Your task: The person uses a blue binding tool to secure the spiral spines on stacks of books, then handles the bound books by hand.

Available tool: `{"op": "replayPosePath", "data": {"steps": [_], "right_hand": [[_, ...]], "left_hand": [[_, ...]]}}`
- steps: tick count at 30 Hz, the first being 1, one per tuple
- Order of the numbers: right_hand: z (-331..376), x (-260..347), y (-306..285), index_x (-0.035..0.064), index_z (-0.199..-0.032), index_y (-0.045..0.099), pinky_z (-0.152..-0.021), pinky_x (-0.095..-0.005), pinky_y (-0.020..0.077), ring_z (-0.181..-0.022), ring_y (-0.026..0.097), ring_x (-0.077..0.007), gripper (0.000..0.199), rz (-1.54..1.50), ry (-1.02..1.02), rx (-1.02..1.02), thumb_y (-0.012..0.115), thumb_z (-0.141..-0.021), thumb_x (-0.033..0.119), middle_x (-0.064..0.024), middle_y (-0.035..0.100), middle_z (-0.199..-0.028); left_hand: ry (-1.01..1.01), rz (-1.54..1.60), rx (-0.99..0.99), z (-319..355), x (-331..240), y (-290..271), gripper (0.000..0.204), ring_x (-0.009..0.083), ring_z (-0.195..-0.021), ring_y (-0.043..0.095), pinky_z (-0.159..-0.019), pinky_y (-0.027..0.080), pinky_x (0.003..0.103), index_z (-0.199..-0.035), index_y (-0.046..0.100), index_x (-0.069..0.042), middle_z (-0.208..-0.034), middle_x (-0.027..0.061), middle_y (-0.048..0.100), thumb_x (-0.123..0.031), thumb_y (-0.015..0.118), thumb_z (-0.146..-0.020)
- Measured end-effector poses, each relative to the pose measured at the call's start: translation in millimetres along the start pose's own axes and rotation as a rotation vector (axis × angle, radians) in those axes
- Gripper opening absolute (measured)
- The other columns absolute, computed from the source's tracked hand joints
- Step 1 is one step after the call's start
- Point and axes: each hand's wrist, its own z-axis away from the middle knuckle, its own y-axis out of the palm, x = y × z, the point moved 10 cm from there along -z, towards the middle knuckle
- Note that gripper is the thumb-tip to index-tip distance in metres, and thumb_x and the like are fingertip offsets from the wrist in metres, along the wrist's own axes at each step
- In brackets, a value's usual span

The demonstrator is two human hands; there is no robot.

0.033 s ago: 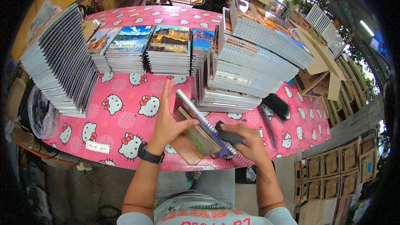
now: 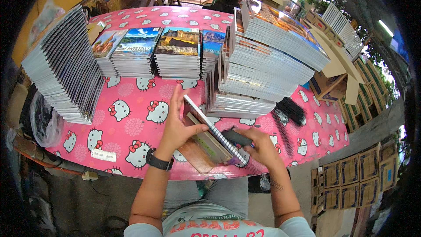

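Pink cat-print table: L hand fingers clasp spiral notebook, R hand fingers closed round dark tool.

I see a binding workshop: notebook stacks crowd the pink table, cardboard boxes beside it.

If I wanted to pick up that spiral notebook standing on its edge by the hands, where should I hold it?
Probably the plain long edge of the upright spiral-bound notebook, coming from the left, where the left hand already braces its flat cover. The wire spine runs along the top right edge, and the right hand is busy at its near end with a dark tool, so that side is crowded.
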Motion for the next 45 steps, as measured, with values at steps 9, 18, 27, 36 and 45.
{"op": "replayPosePath", "data": {"steps": [9, 18, 27, 36, 45], "right_hand": [[-7.3, 10.1, -38.4, 0.0057, -0.109, 0.060, -0.075, -0.0354, 0.0483, -0.081, 0.061, -0.0306, 0.046, -0.114, 0.005, -0.161, 0.068, -0.063, 0.002, -0.0146, 0.062, -0.087], [-24.5, 10.2, -25.9, 0.0015, -0.103, 0.060, -0.070, -0.0275, 0.0477, -0.084, 0.063, -0.0147, 0.031, -0.733, -0.028, -0.207, 0.069, -0.074, 0.005, -0.0153, 0.064, -0.087], [-49.8, 22.3, 8.7, 0.0028, -0.107, 0.059, -0.073, -0.0329, 0.0482, -0.083, 0.062, -0.0286, 0.037, -0.171, -0.056, 0.081, 0.064, -0.070, 0.002, -0.0195, 0.063, -0.089], [-56.7, 7.7, 2.5, 0.0023, -0.110, 0.058, -0.079, -0.0348, 0.0476, -0.088, 0.061, -0.0292, 0.036, -0.105, 0.037, -0.008, 0.060, -0.074, 0.000, -0.0166, 0.061, -0.098], [-29.6, -42.7, 33.4, 0.0056, -0.117, 0.055, -0.087, -0.0389, 0.0456, -0.100, 0.057, -0.0312, 0.041, -0.146, -0.076, 0.069, 0.062, -0.077, 0.005, -0.0151, 0.060, -0.105]], "left_hand": [[-0.200, 0.276, -0.035, 13.7, 21.8, -1.3, 0.056, 0.0132, -0.104, 0.048, -0.094, 0.037, 0.027, -0.129, 0.045, -0.001, -0.111, 0.0034, 0.048, -0.005, 0.069, -0.079], [-0.167, 0.265, -0.049, 17.5, 17.3, -4.7, 0.053, 0.0104, -0.106, 0.046, -0.097, 0.033, 0.027, -0.129, 0.047, -0.002, -0.121, 0.0026, 0.051, -0.015, 0.067, -0.083], [-0.138, 0.231, -0.082, 17.1, 18.8, -8.7, 0.047, 0.0082, -0.099, 0.047, -0.092, 0.036, 0.024, -0.128, 0.050, -0.004, -0.116, -0.0002, 0.052, -0.017, 0.064, -0.085], [-0.185, 0.211, -0.060, 19.4, 15.1, -6.4, 0.044, 0.0091, -0.096, 0.048, -0.088, 0.037, 0.023, -0.127, 0.050, -0.003, -0.107, -0.0004, 0.050, -0.013, 0.061, -0.086], [-0.210, 0.190, -0.001, 8.5, 13.4, 3.2, 0.036, 0.0090, -0.089, 0.051, -0.080, 0.041, 0.023, -0.117, 0.058, -0.004, -0.101, 0.0001, 0.056, -0.008, 0.065, -0.082]]}}
